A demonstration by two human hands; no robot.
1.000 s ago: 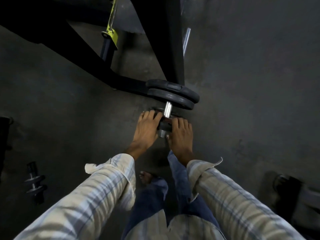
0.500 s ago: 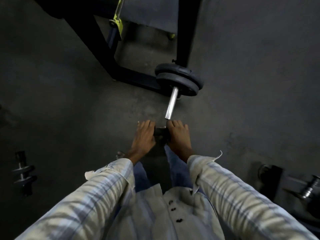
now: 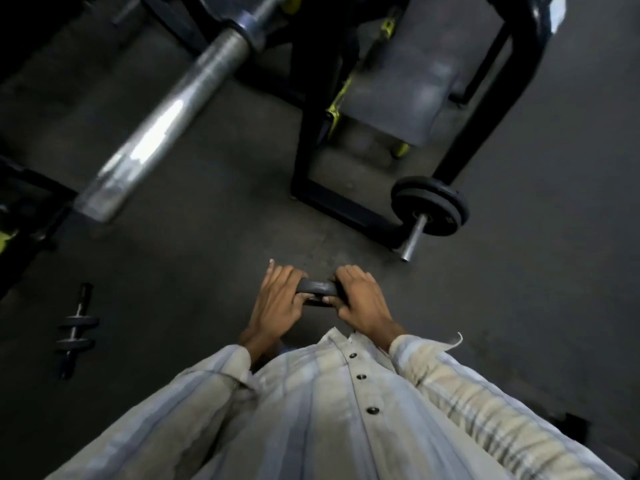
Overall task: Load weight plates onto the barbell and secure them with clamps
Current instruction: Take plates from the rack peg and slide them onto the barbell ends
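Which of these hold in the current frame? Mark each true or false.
1. Both hands hold the small black round weight plate. True: left hand and right hand grip its opposite edges.
2. The thick silver barbell sleeve at upper left carries plates. False: its visible end is bare.
3. The short chrome bar on the floor carries black plates. True.
4. The small black dumbbell lies right of the person. False: left.
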